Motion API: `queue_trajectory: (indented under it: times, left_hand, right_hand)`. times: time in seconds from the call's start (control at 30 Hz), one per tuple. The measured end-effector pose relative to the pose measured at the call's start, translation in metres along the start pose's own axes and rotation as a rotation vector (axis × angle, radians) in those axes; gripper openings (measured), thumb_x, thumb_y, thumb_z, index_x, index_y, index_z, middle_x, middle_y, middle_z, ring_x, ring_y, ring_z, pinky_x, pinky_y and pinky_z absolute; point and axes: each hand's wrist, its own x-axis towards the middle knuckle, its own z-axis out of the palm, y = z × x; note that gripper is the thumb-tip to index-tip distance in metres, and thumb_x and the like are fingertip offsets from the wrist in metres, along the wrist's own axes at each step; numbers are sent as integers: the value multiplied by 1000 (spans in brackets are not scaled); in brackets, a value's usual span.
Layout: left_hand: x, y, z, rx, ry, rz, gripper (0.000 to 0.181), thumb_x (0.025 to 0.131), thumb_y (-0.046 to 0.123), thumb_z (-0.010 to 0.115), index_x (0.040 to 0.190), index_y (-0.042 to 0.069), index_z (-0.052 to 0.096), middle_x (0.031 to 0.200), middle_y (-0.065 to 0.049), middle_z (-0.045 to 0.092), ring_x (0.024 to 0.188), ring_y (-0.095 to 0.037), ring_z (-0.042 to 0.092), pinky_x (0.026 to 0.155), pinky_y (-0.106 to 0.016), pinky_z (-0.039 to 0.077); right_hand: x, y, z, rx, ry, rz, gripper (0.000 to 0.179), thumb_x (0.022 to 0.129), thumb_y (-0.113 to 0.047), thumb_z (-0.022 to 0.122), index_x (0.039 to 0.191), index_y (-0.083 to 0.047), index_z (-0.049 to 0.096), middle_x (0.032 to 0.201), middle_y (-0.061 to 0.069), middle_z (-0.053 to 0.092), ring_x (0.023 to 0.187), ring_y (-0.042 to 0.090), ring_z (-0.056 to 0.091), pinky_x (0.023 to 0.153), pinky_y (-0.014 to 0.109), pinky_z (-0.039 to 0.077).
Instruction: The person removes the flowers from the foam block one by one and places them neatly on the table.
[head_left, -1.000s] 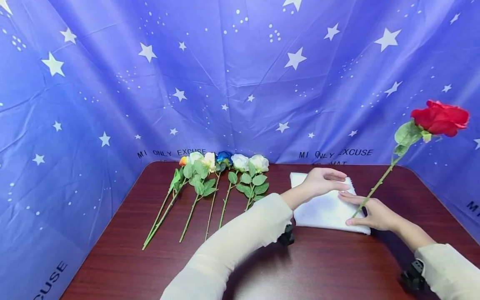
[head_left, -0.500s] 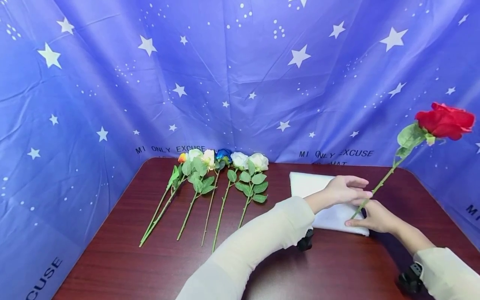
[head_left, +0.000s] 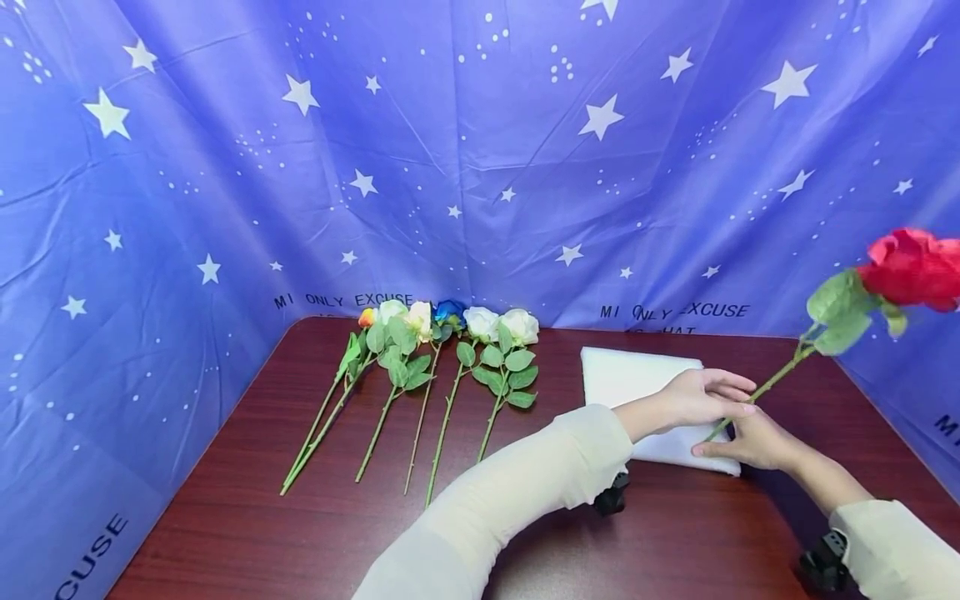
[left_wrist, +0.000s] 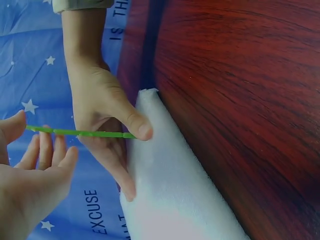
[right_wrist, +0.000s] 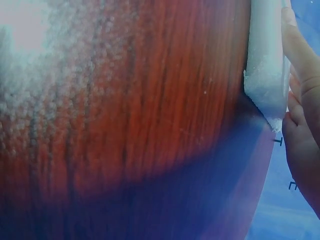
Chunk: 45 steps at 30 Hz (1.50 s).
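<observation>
A red rose (head_left: 911, 271) with green leaves leans far to the right, its head cut by the edge of the head view. My left hand (head_left: 701, 398) holds its stem between thumb and fingers; the left wrist view shows the green stem (left_wrist: 100, 134) running from there to the white foam block (head_left: 633, 375). The stem's lower end meets the block right at my right thumb. My right hand (head_left: 761, 442) rests on the block's right end with thumb and fingers spread around the stem's base. In the right wrist view, the right fingers (right_wrist: 300, 55) lie along the block's side.
Several more roses lie in a row on the left of the dark red wooden table (head_left: 247, 533), among them a blue rose (head_left: 450, 312) and a white rose (head_left: 519, 325). A blue star-printed curtain (head_left: 480, 150) hangs behind and at the sides.
My left hand has moved right from over the foam block to the stem and taken hold of it. The rose now tilts further right and lower. My right hand stays in place.
</observation>
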Motion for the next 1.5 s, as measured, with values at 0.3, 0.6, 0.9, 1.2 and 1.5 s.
queue_trajectory:
  times: [0.3,0.6,0.9,1.2,1.5]
  left_hand:
    - [-12,-2,-7,219,18,163,19,92,26,65,108,19,73,106,10,75,89,14,57,76,-2,43]
    - [-16,-6,-18,-48,236,186,16,87,19,71,98,11,77,91,-3,77,78,3,71,61,-10,54]
    - [-19,-6,-34,-46,345,317,19,85,19,73,100,9,77,93,-7,76,82,4,71,69,-4,50]
    - [-22,-7,-37,-467,340,325,18,83,-3,69,99,-11,71,96,-30,70,95,-41,69,71,-16,59]
    - [-25,-9,-38,-528,393,335,18,82,-5,69,99,-13,70,98,-30,69,95,-43,68,71,-18,60]
  right_hand:
    - [-2,10,5,71,-4,-91,73,50,-10,91,113,0,56,121,-35,44,108,-23,38,92,-4,29]
    - [-6,10,5,-74,-21,-60,66,53,-24,92,110,-3,68,106,0,72,109,-21,46,88,-5,31]
    - [-2,8,3,6,-49,-159,75,59,-18,88,125,1,60,143,-33,36,130,-24,27,103,-7,19]
    - [3,8,-3,6,-74,-163,78,59,-20,88,130,-3,59,142,-31,35,131,-25,24,102,-8,19]
    - [5,8,-5,2,-93,-147,79,61,-22,88,132,-5,58,141,-31,32,130,-25,23,101,-10,17]
